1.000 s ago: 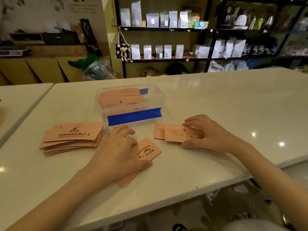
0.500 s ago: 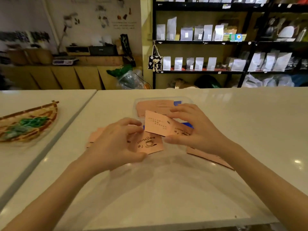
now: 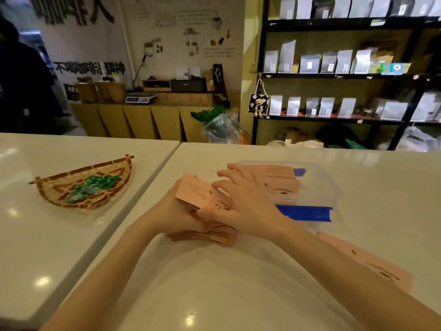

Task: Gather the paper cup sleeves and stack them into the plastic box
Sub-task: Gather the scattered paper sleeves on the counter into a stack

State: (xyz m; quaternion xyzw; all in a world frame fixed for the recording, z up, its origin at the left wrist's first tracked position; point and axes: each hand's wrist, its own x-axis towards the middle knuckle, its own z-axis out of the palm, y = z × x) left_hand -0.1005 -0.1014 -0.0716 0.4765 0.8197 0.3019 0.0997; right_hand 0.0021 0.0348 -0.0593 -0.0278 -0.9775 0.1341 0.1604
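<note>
Both hands meet just left of the clear plastic box (image 3: 334,187), which has a blue clip on its near side and several pink sleeves (image 3: 281,182) lying inside. My left hand (image 3: 171,209) and my right hand (image 3: 245,201) together hold a small bunch of pink paper cup sleeves (image 3: 200,194), lifted off the counter. Under the hands a fanned stack of sleeves (image 3: 205,236) lies on the white counter. One more sleeve (image 3: 372,261) lies flat to the right, partly behind my right forearm.
A woven basket (image 3: 47,187) with green-wrapped items sits on the neighbouring white table at the left, across a narrow gap (image 3: 133,206). Shelves with bags (image 3: 334,65) stand beyond the counter. A person in dark clothes (image 3: 21,75) is at the far left.
Both hands have lifted loose sleeves off the counter and brought them together into one bunch over the left stack. The camera has tilted up and turned left, bringing the basket into view.
</note>
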